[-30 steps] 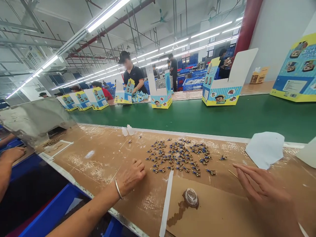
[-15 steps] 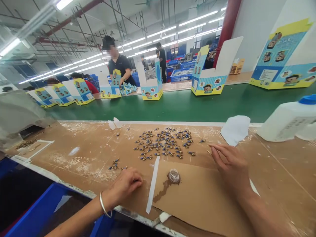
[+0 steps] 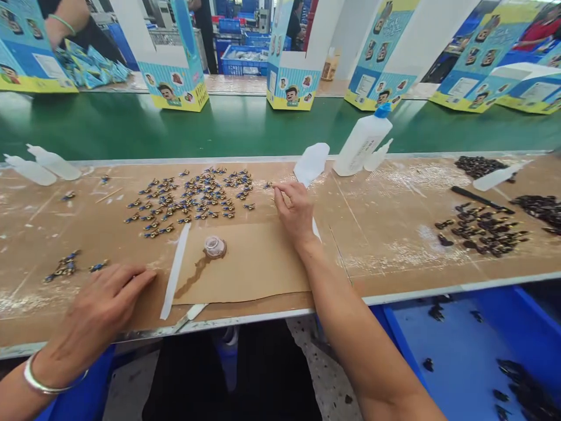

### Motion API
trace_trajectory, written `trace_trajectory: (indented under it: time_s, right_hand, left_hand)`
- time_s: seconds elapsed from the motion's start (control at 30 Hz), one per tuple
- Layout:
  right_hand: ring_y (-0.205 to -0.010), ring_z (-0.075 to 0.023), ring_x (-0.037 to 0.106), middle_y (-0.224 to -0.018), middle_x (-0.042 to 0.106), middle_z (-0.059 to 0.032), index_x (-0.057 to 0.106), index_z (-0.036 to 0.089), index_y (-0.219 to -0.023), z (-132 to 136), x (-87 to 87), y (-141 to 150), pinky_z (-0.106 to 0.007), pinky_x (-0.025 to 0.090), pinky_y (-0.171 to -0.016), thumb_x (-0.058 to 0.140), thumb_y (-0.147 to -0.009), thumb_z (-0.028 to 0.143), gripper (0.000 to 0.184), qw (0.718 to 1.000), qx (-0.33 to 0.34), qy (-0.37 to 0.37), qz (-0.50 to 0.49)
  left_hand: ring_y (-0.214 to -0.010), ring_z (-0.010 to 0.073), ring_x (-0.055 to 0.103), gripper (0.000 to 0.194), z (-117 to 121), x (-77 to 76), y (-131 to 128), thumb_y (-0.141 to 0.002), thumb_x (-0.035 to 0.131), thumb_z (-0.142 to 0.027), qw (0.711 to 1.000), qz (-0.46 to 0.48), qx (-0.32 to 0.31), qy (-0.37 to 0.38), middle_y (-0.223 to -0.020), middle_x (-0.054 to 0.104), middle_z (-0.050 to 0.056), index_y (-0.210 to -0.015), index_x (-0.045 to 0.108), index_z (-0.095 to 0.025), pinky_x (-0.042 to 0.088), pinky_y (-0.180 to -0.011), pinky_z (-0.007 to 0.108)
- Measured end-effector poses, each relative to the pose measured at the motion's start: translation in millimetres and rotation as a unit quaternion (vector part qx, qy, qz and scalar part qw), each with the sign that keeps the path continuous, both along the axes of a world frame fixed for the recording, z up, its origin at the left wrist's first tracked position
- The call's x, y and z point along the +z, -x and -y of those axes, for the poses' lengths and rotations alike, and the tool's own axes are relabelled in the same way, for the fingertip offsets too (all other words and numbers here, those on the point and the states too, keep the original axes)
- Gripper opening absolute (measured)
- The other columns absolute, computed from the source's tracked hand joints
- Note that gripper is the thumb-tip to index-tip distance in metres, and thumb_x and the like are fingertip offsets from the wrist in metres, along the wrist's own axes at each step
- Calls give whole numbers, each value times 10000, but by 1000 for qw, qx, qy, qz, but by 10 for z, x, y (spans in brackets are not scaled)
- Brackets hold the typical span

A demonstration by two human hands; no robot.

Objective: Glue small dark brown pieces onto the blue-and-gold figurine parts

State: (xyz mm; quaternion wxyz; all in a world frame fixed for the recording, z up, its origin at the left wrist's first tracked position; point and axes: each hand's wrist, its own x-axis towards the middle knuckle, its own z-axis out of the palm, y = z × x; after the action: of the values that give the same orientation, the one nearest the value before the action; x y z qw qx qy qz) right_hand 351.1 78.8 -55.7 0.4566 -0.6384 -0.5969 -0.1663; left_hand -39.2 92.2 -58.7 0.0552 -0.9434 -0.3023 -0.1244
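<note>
My left hand (image 3: 105, 301) lies loosely on the table beside a small blue-and-gold part (image 3: 99, 266), fingers stretched out and holding nothing visible. My right hand (image 3: 294, 213) is closed in a pinch at the right of the parts, around a thin wooden stick whose tip barely shows. Its fingertips are close to another blue-and-gold part (image 3: 267, 185); contact cannot be made out. Many similar parts (image 3: 197, 196) are spread to the left of that hand. Between my hands, a small clear cup (image 3: 214, 247) sits on a cardboard sheet (image 3: 254, 269), with a brown stain around it.
A white jug with blue cap (image 3: 363, 140) and a white sheet (image 3: 312, 164) stand behind my right hand. Dark parts (image 3: 486, 231) and a black-handled tool (image 3: 482, 199) lie right. Squeeze bottles (image 3: 55, 162) are at left. A blue bin (image 3: 421, 339) sits below the table edge.
The view has swung right and down, bringing the dark parts and the bin into sight. My left hand's fingers look straighter. My right hand still pinches near the same lone part.
</note>
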Motion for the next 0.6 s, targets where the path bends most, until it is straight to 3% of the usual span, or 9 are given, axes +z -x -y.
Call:
trace_trajectory:
  time_s: [0.2,0.3,0.37,0.43,0.53,0.6]
  right_hand:
    - [-909,-130,563,-991,587,-39,581,163,-963,9,12,13,-337,484,-837,485,-922,316,186,1000,-13,13,14]
    - [-883,-128,573,-941,597,-30,584,152,-951,38,64,29,-339,485,-829,489,-920,320,195,1000,-1,-9,7]
    - [-867,-127,577,-898,609,-22,595,156,-925,60,92,39,-332,484,-817,487,-920,310,189,999,18,-33,-3]
    - [-853,-138,584,-859,628,-21,615,177,-915,68,93,41,-314,481,-807,479,-912,268,164,998,31,-60,-14]
    - [-845,-149,599,-864,648,-19,634,205,-894,63,78,36,-290,472,-814,509,-882,241,131,996,48,-78,-11]
    - [-856,-150,606,-872,654,-21,638,208,-907,67,84,34,-275,469,-818,520,-872,233,125,995,47,-83,-4]
  left_hand:
    - [-885,208,540,309,-30,47,-50,-856,373,-282,999,31,2,39,-974,593,15,-1099,563,-309,444,-825,407]
    - [-787,194,591,269,17,143,-127,-845,462,-313,992,92,46,72,-855,661,15,-1065,618,-310,466,-752,349]
    - [-814,211,627,219,67,215,-163,-789,563,-374,966,176,127,142,-895,705,31,-952,674,-279,469,-783,348]
    - [-820,222,635,219,104,261,-166,-679,682,-402,891,266,250,268,-895,720,25,-841,701,-257,469,-801,339]
    - [-490,142,564,234,148,296,-127,-699,676,-424,858,271,301,316,-644,682,-3,-801,712,-217,463,-524,259]
    - [-430,115,507,260,184,317,-102,-708,672,-432,843,276,309,343,-555,636,-11,-785,721,-189,414,-450,229]
